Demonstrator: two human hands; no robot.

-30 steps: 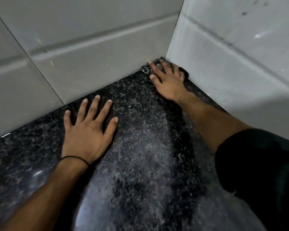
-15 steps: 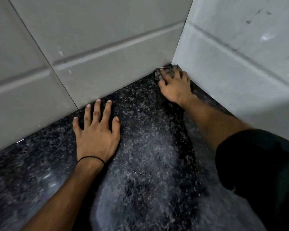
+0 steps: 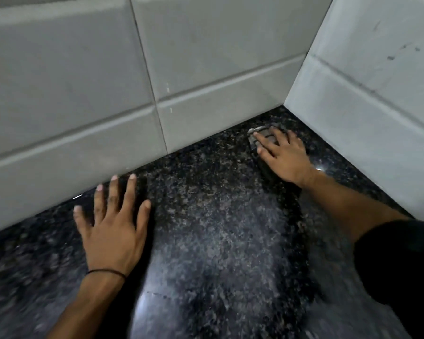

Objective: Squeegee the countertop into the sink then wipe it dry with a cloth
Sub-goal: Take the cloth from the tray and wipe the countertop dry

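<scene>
Pressing down near the corner, the person's right hand [image 3: 283, 152] lay flat on a small dark folded cloth [image 3: 261, 138], fingers spread over it rather than curled around it, so it pinned the cloth to the speckled black granite countertop [image 3: 218, 216]. The cloth sat close to where the two walls met, just beside the pale grey tiled back wall [image 3: 206, 57] and near the lighter grey tiled side wall [image 3: 377, 81], though touching neither as far as I could see. Only its near edge and left corner showed past the fingers.

The left hand [image 3: 110, 228] rested palm down on the stone well apart from the right, fingers splayed wide and holding nothing, its fingertips almost at the foot of the back wall. A thin black band [image 3: 107, 272] circled that wrist. A dark sleeve [image 3: 402, 265] covered the right upper arm at the frame's lower right. Between the arms, the stone showed a broad greyish sheen. Everything came from the single head view; no sink appeared in it.
</scene>
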